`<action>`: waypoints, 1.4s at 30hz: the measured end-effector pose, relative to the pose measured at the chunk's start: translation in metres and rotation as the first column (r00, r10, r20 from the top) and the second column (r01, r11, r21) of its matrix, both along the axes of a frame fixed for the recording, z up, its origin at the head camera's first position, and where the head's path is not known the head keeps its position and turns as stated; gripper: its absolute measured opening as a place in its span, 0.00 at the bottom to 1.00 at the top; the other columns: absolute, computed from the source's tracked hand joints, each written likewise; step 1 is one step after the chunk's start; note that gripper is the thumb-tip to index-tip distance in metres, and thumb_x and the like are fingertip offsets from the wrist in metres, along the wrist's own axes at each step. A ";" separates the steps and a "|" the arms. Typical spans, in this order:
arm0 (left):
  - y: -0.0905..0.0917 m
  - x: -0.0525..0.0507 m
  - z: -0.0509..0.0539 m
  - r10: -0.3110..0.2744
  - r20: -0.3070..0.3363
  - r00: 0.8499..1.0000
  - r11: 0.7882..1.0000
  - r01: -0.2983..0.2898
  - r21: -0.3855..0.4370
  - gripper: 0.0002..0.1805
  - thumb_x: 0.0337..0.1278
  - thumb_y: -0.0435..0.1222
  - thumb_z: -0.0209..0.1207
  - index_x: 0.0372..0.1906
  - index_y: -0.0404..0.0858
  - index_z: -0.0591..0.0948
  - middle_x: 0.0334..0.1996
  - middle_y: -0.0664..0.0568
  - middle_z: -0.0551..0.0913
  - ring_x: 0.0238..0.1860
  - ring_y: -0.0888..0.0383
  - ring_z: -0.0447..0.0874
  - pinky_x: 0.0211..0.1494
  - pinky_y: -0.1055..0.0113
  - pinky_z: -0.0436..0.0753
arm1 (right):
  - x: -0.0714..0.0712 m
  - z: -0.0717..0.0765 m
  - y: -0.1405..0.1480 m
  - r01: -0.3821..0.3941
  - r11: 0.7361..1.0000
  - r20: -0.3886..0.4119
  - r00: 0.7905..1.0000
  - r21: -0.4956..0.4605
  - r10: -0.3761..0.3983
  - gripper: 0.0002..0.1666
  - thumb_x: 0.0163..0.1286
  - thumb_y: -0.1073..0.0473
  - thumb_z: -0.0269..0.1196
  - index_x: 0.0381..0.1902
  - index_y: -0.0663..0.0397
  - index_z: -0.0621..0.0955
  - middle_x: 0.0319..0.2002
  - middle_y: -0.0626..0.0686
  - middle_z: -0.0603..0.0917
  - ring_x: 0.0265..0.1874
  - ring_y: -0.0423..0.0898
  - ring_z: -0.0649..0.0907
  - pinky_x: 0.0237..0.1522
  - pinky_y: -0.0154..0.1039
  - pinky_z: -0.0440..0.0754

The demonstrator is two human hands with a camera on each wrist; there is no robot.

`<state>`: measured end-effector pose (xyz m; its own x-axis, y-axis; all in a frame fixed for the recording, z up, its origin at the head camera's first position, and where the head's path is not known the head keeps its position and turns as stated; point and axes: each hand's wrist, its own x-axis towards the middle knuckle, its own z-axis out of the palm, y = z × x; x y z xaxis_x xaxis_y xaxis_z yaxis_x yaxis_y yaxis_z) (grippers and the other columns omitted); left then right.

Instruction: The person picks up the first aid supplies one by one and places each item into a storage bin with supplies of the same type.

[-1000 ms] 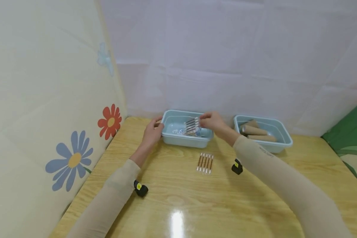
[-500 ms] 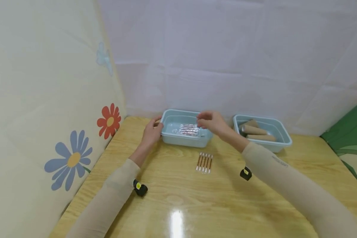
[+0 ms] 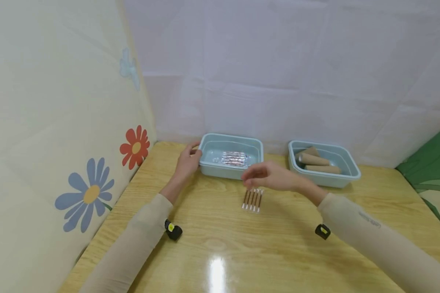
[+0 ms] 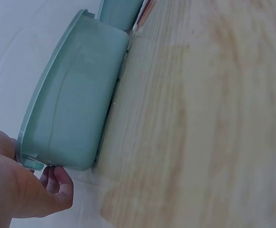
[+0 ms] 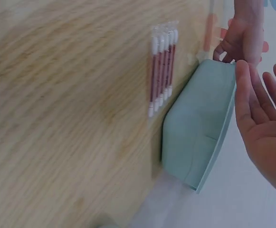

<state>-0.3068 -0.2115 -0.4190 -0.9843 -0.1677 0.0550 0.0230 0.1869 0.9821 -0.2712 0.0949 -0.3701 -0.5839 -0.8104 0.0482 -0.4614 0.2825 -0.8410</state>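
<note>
My left hand grips the left end of a light blue plastic bin. In the left wrist view, its fingers curl under the bin's rim. A pack of cotton swabs in clear, shiny wrapping lies inside this bin. In front of it, on the table, lies a pack of brown-stemmed cotton swabs, their white tips lined up side by side. Just above that pack hovers my right hand, fingers loosely bent and holding nothing. The right wrist view shows its palm and spread fingers near the bin's rim.
To the right, a second light blue bin holds several brown cardboard-like rolls. Both bins stand at the back of the wooden table, close to a white cloth backdrop. A flower-printed sheet borders the left side.
The right hand let go of a swab pack, which now lies flat in the left bin. It then moved out toward the front, over the pack on the table. The left hand stays put.
</note>
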 end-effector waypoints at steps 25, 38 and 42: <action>0.000 0.000 0.000 -0.008 0.014 1.000 1.000 0.008 0.020 0.27 0.76 0.39 0.48 0.76 0.44 0.67 0.61 0.39 0.71 0.58 0.43 0.76 0.54 0.58 0.81 | 0.005 -0.054 0.017 -0.088 0.937 -0.657 0.691 0.338 0.302 0.35 0.51 0.82 0.57 0.60 0.63 0.81 0.62 0.69 0.76 0.62 0.64 0.76 0.65 0.55 0.71; -0.001 0.000 0.000 0.000 -0.003 1.000 1.000 0.000 0.022 0.27 0.76 0.40 0.49 0.75 0.43 0.68 0.60 0.40 0.72 0.57 0.43 0.76 0.52 0.57 0.81 | 0.003 -0.060 0.020 -0.077 0.947 -0.735 0.613 0.310 0.291 0.19 0.58 0.73 0.71 0.49 0.59 0.86 0.47 0.57 0.81 0.47 0.52 0.81 0.52 0.47 0.81; -0.001 0.000 -0.002 -0.007 0.001 1.000 1.000 0.007 0.019 0.27 0.75 0.40 0.49 0.75 0.44 0.68 0.59 0.40 0.72 0.55 0.45 0.77 0.52 0.58 0.81 | 0.002 -0.060 0.018 -0.103 0.954 -0.746 0.602 0.281 0.285 0.10 0.63 0.70 0.71 0.42 0.57 0.87 0.39 0.51 0.82 0.39 0.45 0.81 0.45 0.41 0.82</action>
<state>-0.3071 -0.2129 -0.4215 -0.9854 -0.1622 0.0511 0.0234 0.1682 0.9855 -0.2689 0.1132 -0.4306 -0.2293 -0.9440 0.2372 -0.9730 0.2152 -0.0838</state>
